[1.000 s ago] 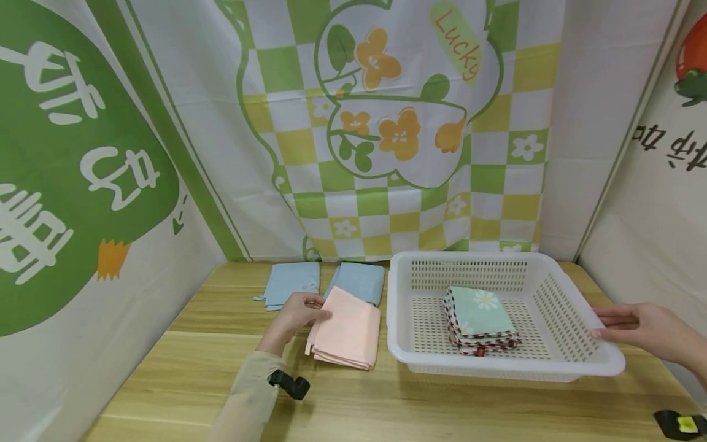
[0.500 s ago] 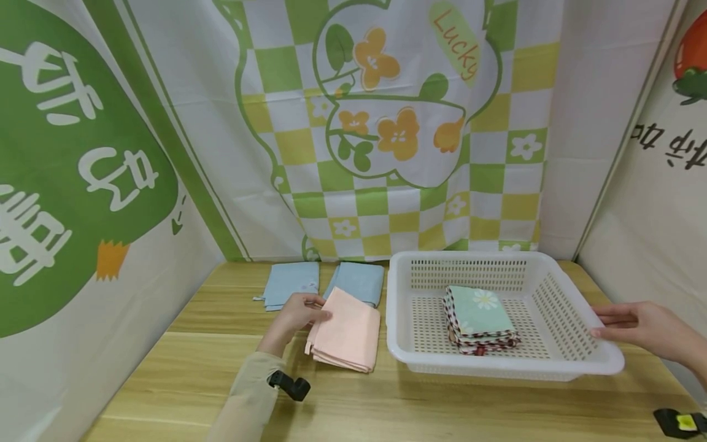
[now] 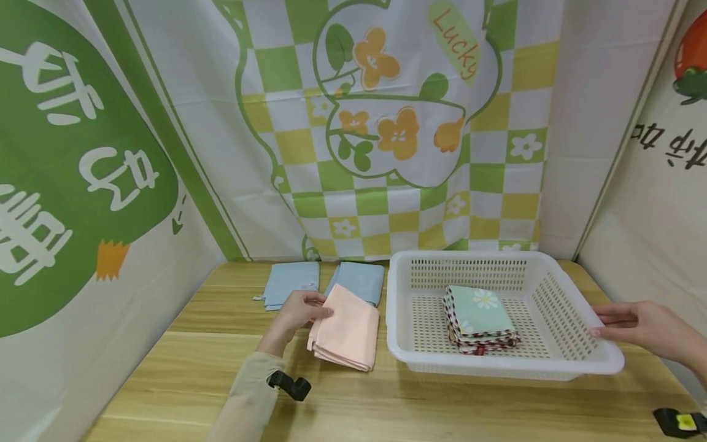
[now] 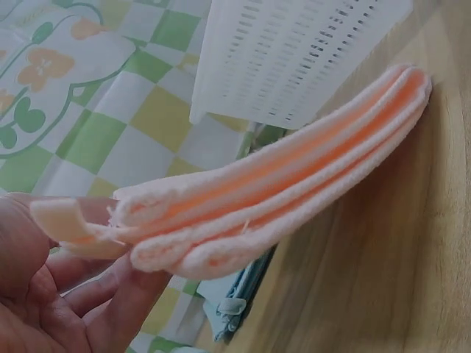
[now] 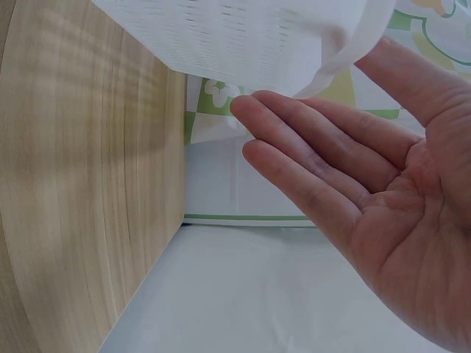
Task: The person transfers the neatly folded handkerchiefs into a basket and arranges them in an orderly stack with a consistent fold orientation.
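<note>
My left hand (image 3: 300, 314) pinches a folded pink towel (image 3: 348, 331) by its left edge, thumb on top and fingers underneath. In the left wrist view the towel's several thick folds (image 4: 294, 184) face the camera, tilted above the wooden table, with a small hanging loop (image 4: 62, 220) beside the fingers. My right hand (image 3: 646, 325) is at the right rim of a white plastic basket (image 3: 497, 363). Seen from the right wrist, its fingers (image 5: 324, 147) are nearly straight below the rim and the thumb touches the rim. A stack of folded mint-green towels (image 3: 480, 313) with checked edges lies inside the basket.
Two folded blue towels lie at the back of the table (image 3: 221, 344), one on the left (image 3: 293, 282) and another (image 3: 361, 282) partly behind the pink towel. Printed cloth walls (image 3: 397, 202) enclose the table at the back and both sides.
The pink towel has shifted up very slightly in my left hand's grip. My right hand and the basket stay practically where they were.
</note>
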The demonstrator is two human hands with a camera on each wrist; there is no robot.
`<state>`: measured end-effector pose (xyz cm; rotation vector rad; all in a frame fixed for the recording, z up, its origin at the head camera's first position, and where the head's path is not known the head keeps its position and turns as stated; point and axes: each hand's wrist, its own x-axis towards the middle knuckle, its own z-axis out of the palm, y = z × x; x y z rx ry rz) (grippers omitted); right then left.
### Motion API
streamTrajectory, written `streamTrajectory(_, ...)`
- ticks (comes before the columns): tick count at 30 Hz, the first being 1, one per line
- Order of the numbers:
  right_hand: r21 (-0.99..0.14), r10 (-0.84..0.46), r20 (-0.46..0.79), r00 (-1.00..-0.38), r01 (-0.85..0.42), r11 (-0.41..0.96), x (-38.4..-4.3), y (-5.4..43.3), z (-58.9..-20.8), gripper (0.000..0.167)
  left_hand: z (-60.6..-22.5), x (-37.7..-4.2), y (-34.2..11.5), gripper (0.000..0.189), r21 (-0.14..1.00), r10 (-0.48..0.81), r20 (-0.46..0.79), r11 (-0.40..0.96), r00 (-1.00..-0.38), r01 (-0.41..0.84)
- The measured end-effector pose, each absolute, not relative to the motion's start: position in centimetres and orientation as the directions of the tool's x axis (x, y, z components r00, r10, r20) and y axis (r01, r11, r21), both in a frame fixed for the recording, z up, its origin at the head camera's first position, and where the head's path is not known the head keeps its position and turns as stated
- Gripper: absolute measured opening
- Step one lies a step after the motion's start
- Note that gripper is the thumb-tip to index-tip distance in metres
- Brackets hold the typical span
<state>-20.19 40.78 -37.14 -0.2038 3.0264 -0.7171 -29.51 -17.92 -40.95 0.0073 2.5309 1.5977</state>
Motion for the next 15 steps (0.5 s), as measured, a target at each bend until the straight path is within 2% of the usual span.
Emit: streamTrajectory(15,-0.456,-0.141,0.008,-0.990,-0.129,0.881,-20.10,40.82,-37.10,0.060,-40.29,-29.41,-17.71,0.028,0.916,0.074,-0.117,0.394,-0.990,-0.079)
